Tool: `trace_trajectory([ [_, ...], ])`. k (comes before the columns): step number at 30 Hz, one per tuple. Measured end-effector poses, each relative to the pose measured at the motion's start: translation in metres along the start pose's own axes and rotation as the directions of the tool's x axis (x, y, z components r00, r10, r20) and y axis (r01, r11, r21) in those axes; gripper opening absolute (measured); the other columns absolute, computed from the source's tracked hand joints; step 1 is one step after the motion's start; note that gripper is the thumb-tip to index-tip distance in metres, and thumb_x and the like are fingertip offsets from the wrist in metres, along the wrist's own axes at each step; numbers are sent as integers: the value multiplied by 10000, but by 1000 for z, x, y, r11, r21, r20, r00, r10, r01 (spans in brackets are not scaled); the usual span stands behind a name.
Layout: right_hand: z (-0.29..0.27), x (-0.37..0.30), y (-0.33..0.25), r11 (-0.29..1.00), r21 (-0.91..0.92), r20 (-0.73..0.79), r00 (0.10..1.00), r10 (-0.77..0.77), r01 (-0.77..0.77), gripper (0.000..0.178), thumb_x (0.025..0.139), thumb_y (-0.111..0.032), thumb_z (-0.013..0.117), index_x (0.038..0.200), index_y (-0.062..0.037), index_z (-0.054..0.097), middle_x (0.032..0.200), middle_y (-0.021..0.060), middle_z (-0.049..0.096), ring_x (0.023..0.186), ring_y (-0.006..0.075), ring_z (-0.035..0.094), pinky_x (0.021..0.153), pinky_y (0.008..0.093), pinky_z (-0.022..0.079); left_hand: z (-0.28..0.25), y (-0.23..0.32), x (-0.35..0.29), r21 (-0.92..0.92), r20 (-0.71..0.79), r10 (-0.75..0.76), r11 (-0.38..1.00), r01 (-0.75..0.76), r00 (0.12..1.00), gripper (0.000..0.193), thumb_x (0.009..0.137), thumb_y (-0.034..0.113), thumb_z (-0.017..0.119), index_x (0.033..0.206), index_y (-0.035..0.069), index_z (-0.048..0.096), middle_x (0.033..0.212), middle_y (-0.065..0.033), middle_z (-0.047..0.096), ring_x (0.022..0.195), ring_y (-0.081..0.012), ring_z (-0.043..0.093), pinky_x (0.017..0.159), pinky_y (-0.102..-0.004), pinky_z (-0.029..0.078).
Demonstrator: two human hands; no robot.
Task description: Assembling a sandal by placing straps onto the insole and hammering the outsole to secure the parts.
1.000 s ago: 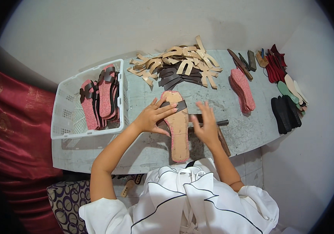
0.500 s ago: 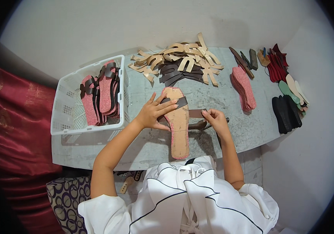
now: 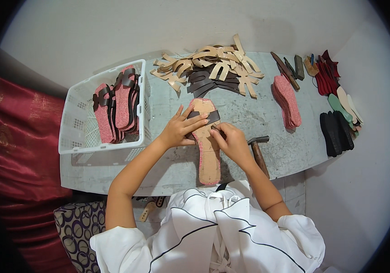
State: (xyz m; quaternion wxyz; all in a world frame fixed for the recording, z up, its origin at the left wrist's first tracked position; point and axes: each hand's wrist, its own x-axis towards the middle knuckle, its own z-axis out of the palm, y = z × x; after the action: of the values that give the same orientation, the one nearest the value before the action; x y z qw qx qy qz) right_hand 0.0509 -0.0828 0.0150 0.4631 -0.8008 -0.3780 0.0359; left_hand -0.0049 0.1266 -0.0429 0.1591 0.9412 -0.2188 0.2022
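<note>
A sandal insole [image 3: 209,166], tan with a pink edge, lies lengthwise on the table in front of me. A dark brown strap [image 3: 213,117] crosses its upper half. From the left, my left hand [image 3: 180,129] lies over the insole, fingers spread and pressing on the strap, thumb by the insole's left edge. My right hand [image 3: 232,142] is closed at the insole's right edge, pinching a dark strap end, mostly hidden by the fingers. Right beside that hand rests a hammer [image 3: 259,157], part of it under my forearm.
At left stands a white basket [image 3: 145,104] holding sandals [image 3: 124,102]. Beige straps [image 3: 222,57] and dark straps [image 3: 211,83] are heaped at the back. Toward the right lie stacked pink insoles [image 3: 287,102], hand tools [image 3: 286,70], black soles [image 3: 336,133] and red pieces [image 3: 326,75].
My right hand has moved left and folded the strap end in to the insole's edge. More of the hammer shows now. My left hand stays on the insole.
</note>
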Motion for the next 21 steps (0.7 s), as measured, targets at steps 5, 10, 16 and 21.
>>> trace_trajectory([
  [5, 11, 0, 2, 998, -46, -6, 1000, -30, 30, 176, 782, -151, 581, 744, 8, 520, 677, 161, 548, 640, 320, 548, 588, 385, 431, 2, 0, 0, -13, -10, 0, 1000, 0, 1000, 842, 462, 407, 726, 1243, 263, 448, 1330, 72, 380, 1299, -278, 204, 1053, -499, 113],
  [10, 19, 0, -2, 969, -219, -49, 991, -125, 111, 165, 777, -139, 594, 775, 10, 523, 684, 149, 549, 636, 314, 546, 581, 386, 431, 2, -1, 0, -16, -20, -1, 1000, 1, 1000, 804, 491, 417, 717, 1235, 253, 461, 1315, 64, 401, 1284, -281, 240, 1051, -495, 114],
  [16, 27, -3, -4, 922, -364, -21, 989, -147, 129, 243, 754, -185, 626, 836, 4, 495, 759, 147, 551, 709, 313, 548, 604, 380, 449, 2, -2, 1, -15, -41, 14, 1000, -14, 999, 751, 537, 432, 707, 1225, 239, 477, 1306, 61, 413, 1272, -282, 265, 1045, -498, 114],
  [21, 25, -3, -2, 935, -336, 0, 993, -120, 113, 330, 709, -254, 663, 835, -2, 492, 756, 149, 551, 709, 312, 548, 615, 370, 452, 3, -1, 3, -14, -60, 22, 1000, -23, 998, 710, 576, 447, 701, 1217, 232, 486, 1289, 56, 433, 1258, -276, 290, 1046, -490, 110],
])
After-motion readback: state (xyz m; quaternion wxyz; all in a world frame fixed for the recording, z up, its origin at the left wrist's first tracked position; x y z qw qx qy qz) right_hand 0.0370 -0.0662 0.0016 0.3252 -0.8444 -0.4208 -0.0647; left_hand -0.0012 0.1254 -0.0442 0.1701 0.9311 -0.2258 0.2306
